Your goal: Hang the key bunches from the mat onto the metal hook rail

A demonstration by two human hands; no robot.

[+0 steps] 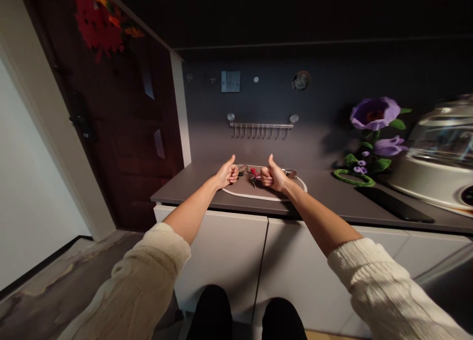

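Both arms reach forward over a brown oval mat [244, 188] with a pale rim on the counter. My left hand [227, 174] is curled into a fist with its thumb pointing up, above the mat's left end. My right hand [274, 175] makes the same thumb-up fist over the right half, and nothing shows in either hand. Between them lie what look like keys [253, 182] with a red piece [254, 171]. More small items, partly hidden, sit beside the left fist. Behind my right hand is a small brown item [291, 174], partly covered.
A clear hook rail [261, 126] is fixed to the back wall. Rightward on the counter [328, 202] stand a purple artificial flower [375, 114], a flat black object [393, 203] and a cream appliance [436, 167] with a clear cover. A dark red door [136, 148] is at the left.
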